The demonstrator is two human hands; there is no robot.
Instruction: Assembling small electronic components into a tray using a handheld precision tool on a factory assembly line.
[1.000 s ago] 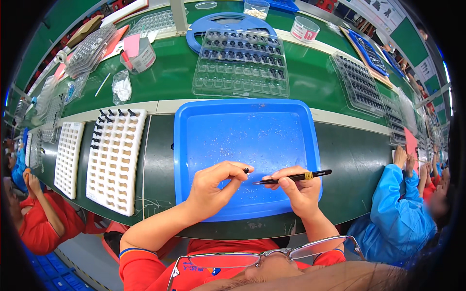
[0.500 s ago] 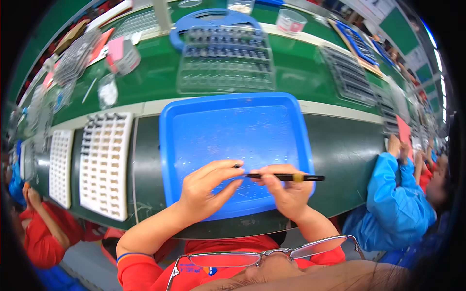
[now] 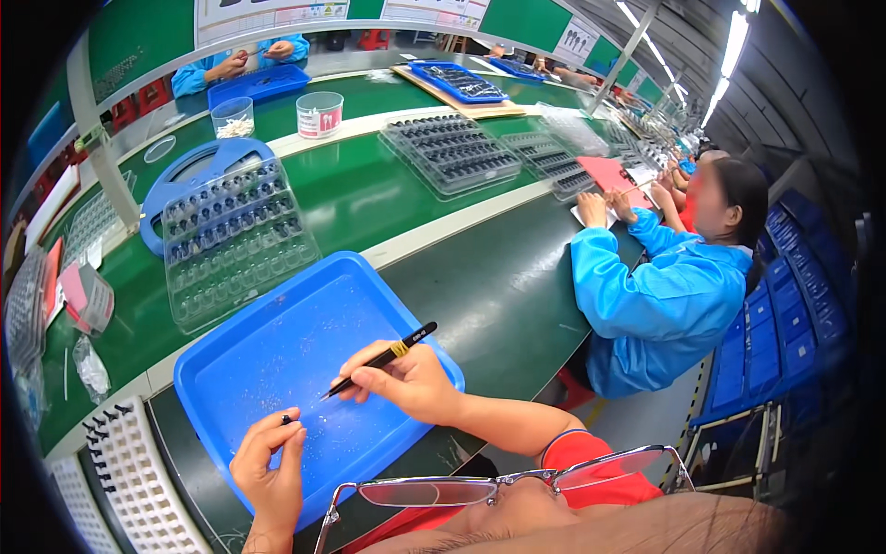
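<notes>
Left hand [image 3: 268, 468] pinching small black part [image 3: 287, 420] | right hand [image 3: 408, 382] gripping yellow-banded black tweezers [image 3: 401, 349], tips apart from part | blue tray [image 3: 277, 346] beneath

- Shining brightly and evenly over the table [image 3: 498, 272], falling from overhead and glaring most at the white tubes [image 3: 736, 44] at upper right.
- Glinting off the glasses [image 3: 520, 478], spreading pale sheen across the green bench [image 3: 355, 196] and a co-worker's blue sleeve [image 3: 604, 282].
- Dimming toward the crates [image 3: 789, 295] at far right.
- Showing the tweezers [image 3: 377, 365] fairly crisply, softening into small, unclear detail at the room's far end.
- Bending straight edges toward the round rim, darkening to black in the corners.
</notes>
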